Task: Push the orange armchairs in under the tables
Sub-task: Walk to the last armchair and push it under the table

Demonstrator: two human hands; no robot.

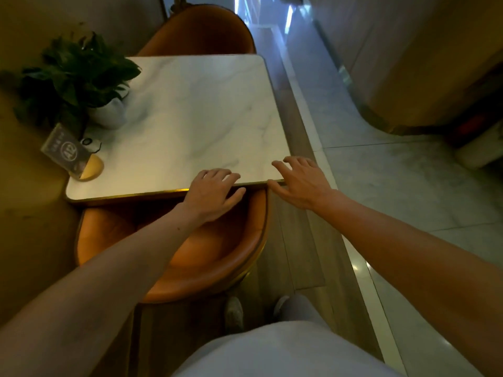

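A white marble table with a gold rim stands in front of me. The near orange armchair sits partly under its front edge, its curved back towards me. A second orange armchair is tucked in at the far side. My left hand hovers over the table's front edge and the chair seat, fingers spread, holding nothing. My right hand is open over the table's front right corner, fingers apart.
A potted green plant in a white pot and a small table-number sign on a gold base stand at the table's left side. A wall runs along the left. A tiled aisle lies to the right, with a curved counter beyond.
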